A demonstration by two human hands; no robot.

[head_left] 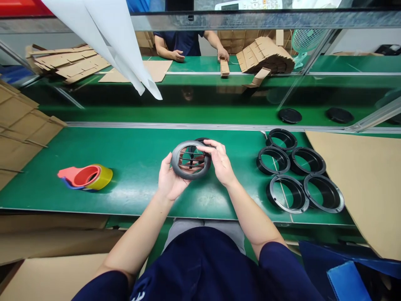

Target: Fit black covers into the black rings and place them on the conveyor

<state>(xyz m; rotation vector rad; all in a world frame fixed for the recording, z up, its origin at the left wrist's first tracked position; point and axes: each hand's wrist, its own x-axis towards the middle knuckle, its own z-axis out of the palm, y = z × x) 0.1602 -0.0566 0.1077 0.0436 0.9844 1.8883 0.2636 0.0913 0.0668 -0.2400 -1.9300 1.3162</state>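
A black round plastic vent ring (190, 160) with slats across its opening is held up between both my hands above the green table (134, 167). My left hand (169, 179) cups it from below and behind, fingers curled on its left rim. My right hand (219, 161) grips the right rim, with fingers bent over the top edge. A second dark part shows just behind the ring at its upper right.
Several black rings (299, 175) lie on the table to the right, next to a cardboard sheet (366, 184). A red and yellow tape dispenser (86, 177) lies to the left. Across the conveyor (200, 110), another person (184, 44) handles cardboard pieces (265, 56).
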